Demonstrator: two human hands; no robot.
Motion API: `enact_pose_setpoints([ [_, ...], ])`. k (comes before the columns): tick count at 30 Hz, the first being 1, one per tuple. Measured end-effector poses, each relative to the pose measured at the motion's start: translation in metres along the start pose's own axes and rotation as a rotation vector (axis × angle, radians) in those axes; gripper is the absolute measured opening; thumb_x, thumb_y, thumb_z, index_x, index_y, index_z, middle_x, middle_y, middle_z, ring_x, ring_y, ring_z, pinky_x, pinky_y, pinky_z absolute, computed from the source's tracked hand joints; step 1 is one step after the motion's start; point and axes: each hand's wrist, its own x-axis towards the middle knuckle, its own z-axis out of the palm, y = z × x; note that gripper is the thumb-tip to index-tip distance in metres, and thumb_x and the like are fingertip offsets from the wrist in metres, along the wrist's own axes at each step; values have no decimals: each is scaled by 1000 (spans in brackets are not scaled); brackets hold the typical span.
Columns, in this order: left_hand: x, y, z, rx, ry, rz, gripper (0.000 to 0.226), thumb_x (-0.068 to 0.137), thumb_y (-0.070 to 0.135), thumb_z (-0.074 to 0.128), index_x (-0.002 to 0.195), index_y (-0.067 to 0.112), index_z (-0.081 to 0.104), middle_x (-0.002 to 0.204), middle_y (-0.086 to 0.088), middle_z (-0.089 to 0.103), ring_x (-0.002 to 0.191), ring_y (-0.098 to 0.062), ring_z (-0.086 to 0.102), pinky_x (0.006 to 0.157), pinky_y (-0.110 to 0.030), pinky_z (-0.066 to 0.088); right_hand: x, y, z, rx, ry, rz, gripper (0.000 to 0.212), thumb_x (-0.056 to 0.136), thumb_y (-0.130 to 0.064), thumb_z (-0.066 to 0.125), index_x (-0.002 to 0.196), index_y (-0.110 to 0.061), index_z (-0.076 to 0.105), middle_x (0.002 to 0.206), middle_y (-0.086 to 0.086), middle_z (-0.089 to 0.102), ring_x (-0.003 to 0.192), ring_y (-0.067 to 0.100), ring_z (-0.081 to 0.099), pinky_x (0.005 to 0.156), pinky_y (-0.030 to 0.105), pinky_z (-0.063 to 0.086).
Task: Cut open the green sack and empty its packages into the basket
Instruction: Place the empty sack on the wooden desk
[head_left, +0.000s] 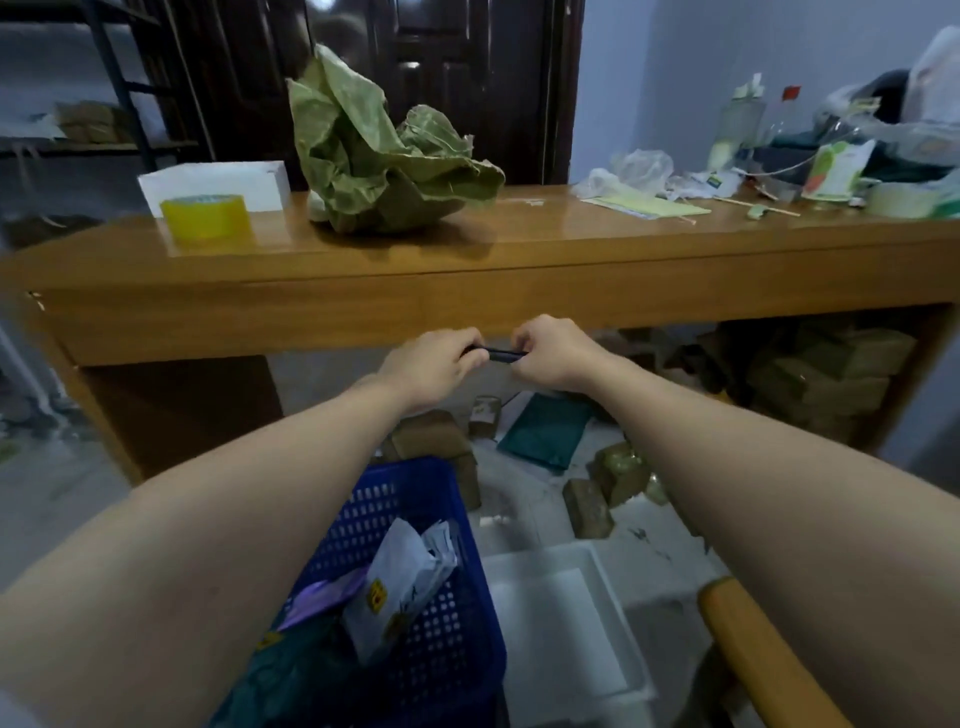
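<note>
A: Sitting crumpled on the desk (519, 244), the sack (374, 156) looks slack and hollow, its folds heaped upward, resting towards the far edge between the tape roll (207, 215) and the papers (649, 205).

B: And where does it lie from the hands?

A: Straight ahead and above. Both hands hang below the desk's front edge, well apart from the sack, with the desk top between them.

B: What are they holding?

A: One slim dark tool (498, 355), probably the cutter, though it is too small to tell for sure. It lies level, its long axis running left to right. The left hand (431, 366) is clenched round one end, and the right hand (550, 356) pinches the other.

B: Which hand is nearer the sack?

A: Neither by much; the sack sits a little to the left of the gap, so the left has a slight edge.

B: And the basket (441, 597)?

A: Down by the left forearm, on the floor, with several packages (395, 587) already in it. I judge the emptying is done, or nearly so, and the tool is perhaps being closed.
</note>
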Motion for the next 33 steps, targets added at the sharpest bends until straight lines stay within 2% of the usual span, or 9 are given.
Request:
enact_pose_setpoints([
  [5, 11, 0, 73, -67, -152, -12, 20, 103, 39, 36, 101, 27, 52, 88, -1, 60, 82, -25, 58, 65, -38, 43, -1, 54, 40, 108, -52, 133, 24, 94, -17, 45, 99, -13, 69, 91, 7, 62, 77, 20, 56, 58, 27, 43],
  [10, 27, -1, 137, -117, -283, -61, 20, 101, 37, 42, 101, 22, 56, 89, 1, 56, 84, -21, 53, 71, -34, 42, 11, 108, 93, 124, -43, 267, 26, 92, -14, 47, 99, -5, 71, 109, 12, 68, 101, 30, 62, 88, 37, 52],
  [15, 41, -17, 212, -549, -403, -406, 25, 96, 12, 54, 71, 12, 57, 71, -1, 55, 64, -12, 53, 53, -17, 41, 20, 162, 159, 180, -63, 390, 25, 90, -12, 47, 94, -4, 70, 102, 13, 69, 98, 32, 63, 85, 36, 53],
  [18, 52, -22, 266, -635, -418, -603, 16, 95, 8, 50, 90, 3, 65, 85, -11, 61, 79, -24, 58, 65, -29, 46, 21, 191, 203, 227, -79, 453, 24, 90, -11, 51, 98, -4, 71, 108, 15, 68, 104, 34, 61, 88, 35, 49],
  [21, 61, -29, 328, -674, -386, -781, 22, 95, 7, 50, 107, -3, 65, 90, -14, 62, 79, -24, 58, 68, -29, 47, 22, 217, 248, 311, -107, 536, 27, 92, -11, 51, 107, 1, 70, 103, 19, 67, 92, 32, 59, 76, 32, 45],
  [25, 66, -32, 397, -736, -393, -943, 20, 98, 7, 46, 79, 8, 53, 86, -9, 60, 75, -21, 59, 77, -32, 54, 23, 251, 303, 394, -121, 672, 22, 92, -13, 50, 98, -2, 69, 94, 16, 66, 83, 28, 57, 69, 28, 41],
  [28, 65, -32, 435, -705, -421, -986, 19, 96, 9, 49, 104, -3, 61, 106, -20, 67, 98, -29, 68, 90, -38, 54, 24, 274, 335, 425, -139, 747, 26, 91, -12, 49, 104, -2, 70, 101, 18, 70, 83, 28, 59, 68, 29, 44],
  [31, 61, -38, 468, -662, -479, -1055, 30, 94, 7, 51, 121, -6, 57, 117, -22, 66, 110, -31, 66, 89, -37, 54, 24, 289, 362, 442, -145, 786, 27, 90, -9, 48, 105, -2, 70, 95, 16, 67, 83, 31, 60, 72, 36, 50],
  [33, 57, -43, 488, -681, -485, -1107, 30, 94, 4, 50, 121, -7, 56, 116, -22, 66, 101, -29, 65, 78, -32, 50, 25, 297, 379, 445, -155, 803, 28, 90, -9, 48, 107, -3, 69, 94, 14, 64, 82, 28, 56, 71, 33, 47],
])
